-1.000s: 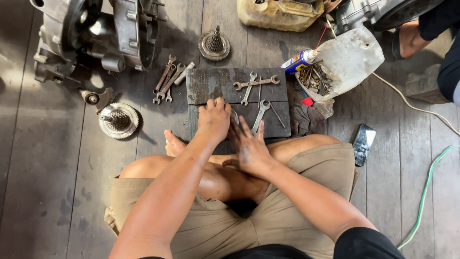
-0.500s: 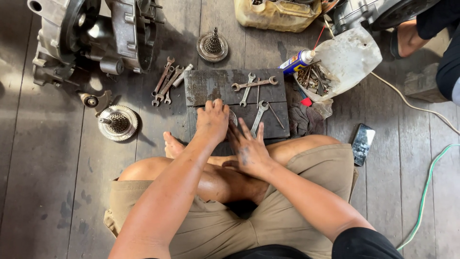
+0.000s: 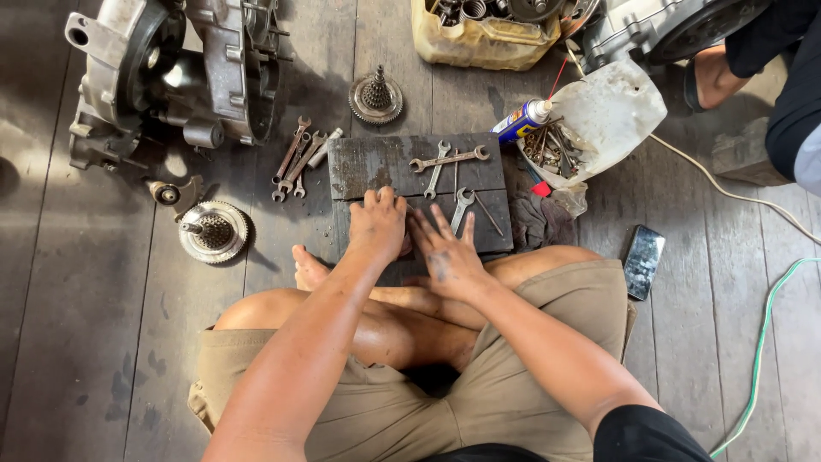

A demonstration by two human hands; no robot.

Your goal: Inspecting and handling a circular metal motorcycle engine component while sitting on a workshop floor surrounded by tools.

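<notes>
Head view, person sits cross-legged on a plank floor, both hands down on a dark wooden board at 12 o'clock from the knees.

Left hand: fingers curled, knuckles up, pressing on the near half of the board. Whether it holds anything underneath, cannot tell.

Right hand: flat, fingers spread wide, nothing in it, touching the left hand at its 4 o'clock. Fingertips near a small open-end spanner lying at its 1 o'clock.

Two more crossed spanners on the far half of the board, 12 o'clock from the right hand.

Off the board:
- loose wrench bundle just beside its edge, 10 o'clock of the left hand
- engine casing further out at 10 o'clock
- round clutch part at 9 o'clock
- gear cluster at 12 o'clock
- spray can and cut plastic tub of small parts at 1 o'clock
- phone at 3 o'clock of the right hand, well apart
- another person's foot at the top right corner
</notes>
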